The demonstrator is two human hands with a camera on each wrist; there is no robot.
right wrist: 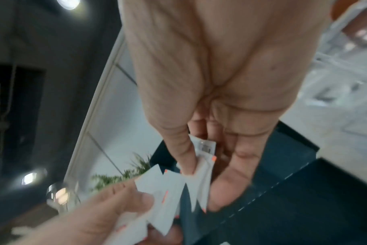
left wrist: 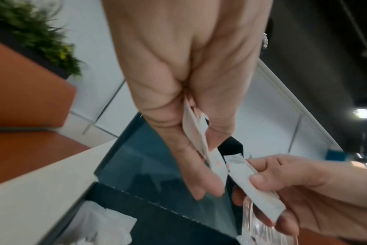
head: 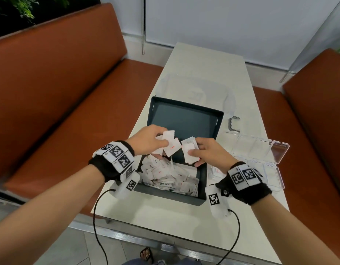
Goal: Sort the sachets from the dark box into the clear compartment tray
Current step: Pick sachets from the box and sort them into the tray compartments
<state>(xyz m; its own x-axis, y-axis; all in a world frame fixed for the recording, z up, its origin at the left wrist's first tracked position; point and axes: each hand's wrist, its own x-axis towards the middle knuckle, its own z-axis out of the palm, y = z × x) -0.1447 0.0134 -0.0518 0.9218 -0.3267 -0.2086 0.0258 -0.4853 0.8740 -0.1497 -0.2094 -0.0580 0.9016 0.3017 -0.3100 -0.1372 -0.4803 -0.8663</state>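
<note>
The dark box [head: 202,180] lies open on the white table, its lid [head: 184,117] lying flat behind it, and a heap of white sachets [head: 169,176] fills the near half. Above the box my left hand [head: 148,140] grips a fan of several white sachets with red print [head: 170,144] [right wrist: 157,187]. My right hand [head: 205,152] pinches a few white sachets [head: 190,150] [left wrist: 256,187] between thumb and fingers, close beside the left-hand bundle. The clear compartment tray [head: 261,148] sits to the right of the box with its lid open.
A clear plastic container [head: 194,88] rests on the table behind the box lid. Orange bench seats [head: 60,92] flank the table on both sides. Cables run from both wrist cameras down over the table's near edge [head: 165,232]. A sandalled foot [head: 146,255] shows below.
</note>
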